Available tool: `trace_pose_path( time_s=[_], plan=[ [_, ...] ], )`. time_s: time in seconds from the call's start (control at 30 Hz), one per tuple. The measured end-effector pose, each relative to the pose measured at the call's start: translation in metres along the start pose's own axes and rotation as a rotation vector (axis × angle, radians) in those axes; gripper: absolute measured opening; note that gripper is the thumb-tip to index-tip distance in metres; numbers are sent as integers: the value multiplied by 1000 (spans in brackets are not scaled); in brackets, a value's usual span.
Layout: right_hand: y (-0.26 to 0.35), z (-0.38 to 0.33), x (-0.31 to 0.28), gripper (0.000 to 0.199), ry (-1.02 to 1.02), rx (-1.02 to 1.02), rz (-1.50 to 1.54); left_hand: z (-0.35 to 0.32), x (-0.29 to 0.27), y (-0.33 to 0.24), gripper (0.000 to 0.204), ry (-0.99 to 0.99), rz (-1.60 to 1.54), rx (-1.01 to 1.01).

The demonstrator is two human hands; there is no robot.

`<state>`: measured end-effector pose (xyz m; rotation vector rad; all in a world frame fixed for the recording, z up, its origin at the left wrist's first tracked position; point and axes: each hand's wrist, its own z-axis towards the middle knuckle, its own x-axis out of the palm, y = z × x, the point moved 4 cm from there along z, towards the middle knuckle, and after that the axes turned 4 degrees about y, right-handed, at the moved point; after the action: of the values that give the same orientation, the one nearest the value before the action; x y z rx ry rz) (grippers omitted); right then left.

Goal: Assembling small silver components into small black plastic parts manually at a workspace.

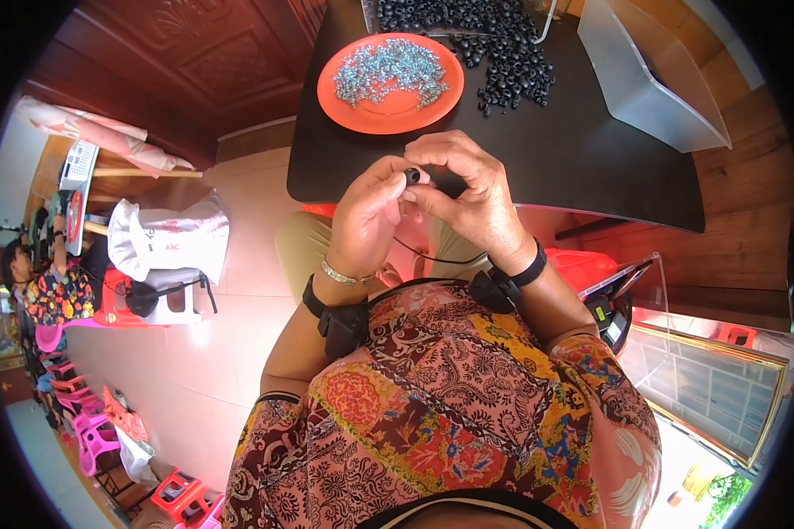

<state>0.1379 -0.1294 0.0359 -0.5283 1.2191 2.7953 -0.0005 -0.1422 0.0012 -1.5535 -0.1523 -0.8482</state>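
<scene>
Just off the near edge of the table, my two hands meet. A small black round part with a hole in its end is pinched between the thumb and fingers of my left hand. My right hand has its fingers curled in and its thumb and forefinger close against that part; what lies between its fingertips is hidden. Beyond the hands, an orange-red plate holds many small shiny silvery-blue metal pieces. To its right, a heap of similar black parts is spread on the table.
The dark tabletop carries a translucent plastic bin at the right. A white sack stands on the floor to the left. Further left, another person sits at a table, near several pink and red stools.
</scene>
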Motion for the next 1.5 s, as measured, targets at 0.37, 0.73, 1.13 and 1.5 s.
trace_pose_path(
  time_s=[0.37, 0.73, 1.13, 1.5],
  plan=[
    [4, -2, 1, 39, 11, -8, 23, -4, -4, -15, 25, -19, 308, 68],
    [7, -4, 3, 36, 29, 8, 33, -5, -3, -15, 20, -38, 438, 81],
    [17, 1, 4, 31, 92, -147, -274, -7, -10, -13, 22, -29, 366, 10],
    [3, -2, 10, 36, 82, -25, -151, -5, -25, -3, 28, -33, -34, -1]
  ],
)
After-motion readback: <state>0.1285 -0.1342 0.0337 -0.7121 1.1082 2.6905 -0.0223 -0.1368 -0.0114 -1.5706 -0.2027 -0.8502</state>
